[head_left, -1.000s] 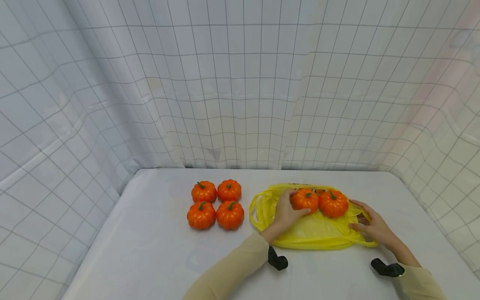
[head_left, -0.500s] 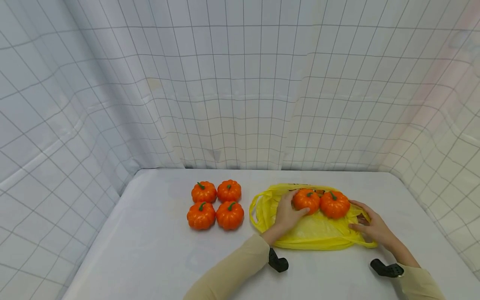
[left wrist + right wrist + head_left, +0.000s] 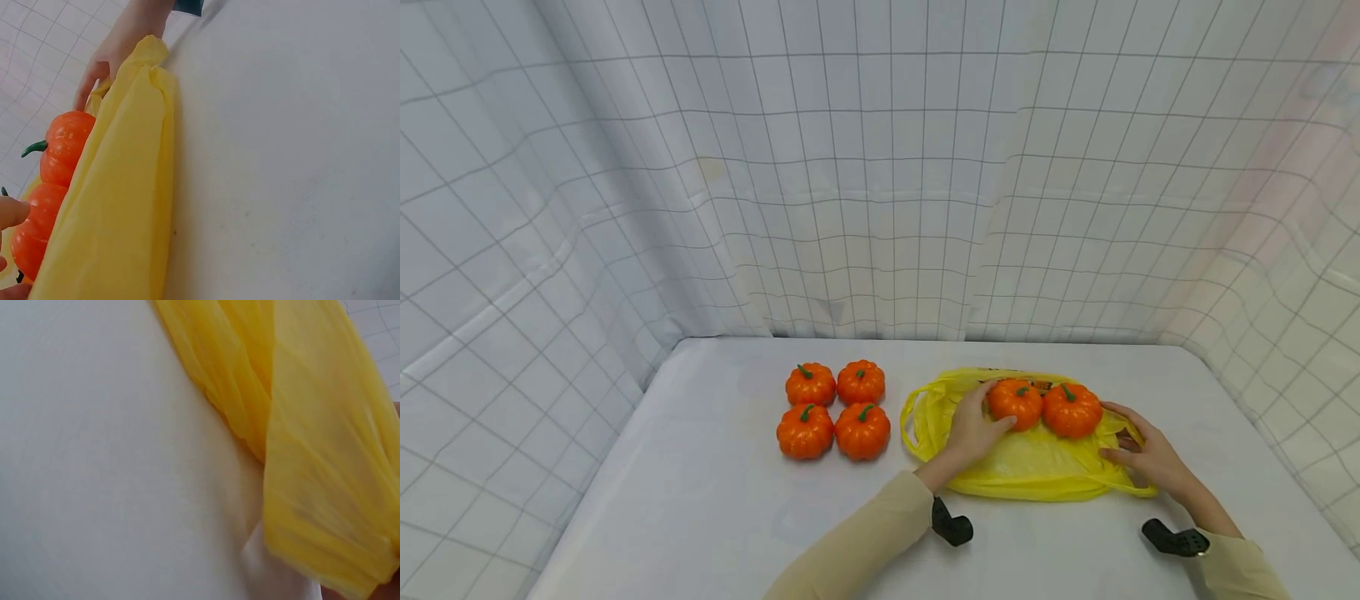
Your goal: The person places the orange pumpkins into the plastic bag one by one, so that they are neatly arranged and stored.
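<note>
Two orange toy pumpkins with green stems sit side by side on a flat yellow plastic bag (image 3: 1022,471). My left hand (image 3: 972,427) holds the left pumpkin (image 3: 1017,403), thumb in front and fingers behind it. Only parts of that hand's digits show at the edge of the left wrist view. Beside the right pumpkin (image 3: 1072,410), my right hand (image 3: 1152,454) is spread, its index fingertip close to the pumpkin's side and its thumb over the bag's right end. The left wrist view shows this right hand (image 3: 128,44) behind the bag's raised edge. Yellow plastic (image 3: 331,456) fills much of the right wrist view.
Several more orange pumpkins (image 3: 862,432) stand in a block left of the bag on the white table (image 3: 700,500). A bag handle (image 3: 910,421) loops out towards them. White gridded curtains (image 3: 880,208) enclose the back and sides.
The two pumpkins on the bag have shifted very slightly to the right, with my left hand on the left one. My right hand stays almost still. The head view has moved a little.
</note>
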Available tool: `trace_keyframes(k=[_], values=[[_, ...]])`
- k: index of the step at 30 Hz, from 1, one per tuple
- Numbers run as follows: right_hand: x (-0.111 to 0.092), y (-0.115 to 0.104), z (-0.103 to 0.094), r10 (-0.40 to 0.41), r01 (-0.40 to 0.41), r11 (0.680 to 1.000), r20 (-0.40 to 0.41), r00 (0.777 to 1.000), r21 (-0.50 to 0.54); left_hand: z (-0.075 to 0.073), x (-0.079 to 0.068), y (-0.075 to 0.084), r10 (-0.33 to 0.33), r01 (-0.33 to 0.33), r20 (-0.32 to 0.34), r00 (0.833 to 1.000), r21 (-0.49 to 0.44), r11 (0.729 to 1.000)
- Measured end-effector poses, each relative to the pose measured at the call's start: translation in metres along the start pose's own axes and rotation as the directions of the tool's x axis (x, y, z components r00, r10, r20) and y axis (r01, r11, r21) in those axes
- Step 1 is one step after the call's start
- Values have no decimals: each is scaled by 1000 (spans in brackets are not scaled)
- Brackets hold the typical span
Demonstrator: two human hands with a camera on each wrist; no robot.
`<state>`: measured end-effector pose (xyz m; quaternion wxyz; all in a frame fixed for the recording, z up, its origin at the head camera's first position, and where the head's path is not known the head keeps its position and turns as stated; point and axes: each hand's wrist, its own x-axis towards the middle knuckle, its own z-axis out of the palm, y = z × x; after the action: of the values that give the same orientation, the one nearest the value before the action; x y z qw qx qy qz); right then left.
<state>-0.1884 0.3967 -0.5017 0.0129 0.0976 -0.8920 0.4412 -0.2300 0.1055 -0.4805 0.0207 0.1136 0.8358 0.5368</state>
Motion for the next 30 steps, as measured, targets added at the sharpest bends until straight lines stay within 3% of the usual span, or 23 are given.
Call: trace_keyframes(k=[17,30], values=[[-1,1,1,-15,15,1000,-33,999,1,-38,-14,16,83,-80,28,996,-91,993],[-2,2,2,-48,48,999,-44,998,-3,-68,-27,21,143,-144,-23,989,-65,987]])
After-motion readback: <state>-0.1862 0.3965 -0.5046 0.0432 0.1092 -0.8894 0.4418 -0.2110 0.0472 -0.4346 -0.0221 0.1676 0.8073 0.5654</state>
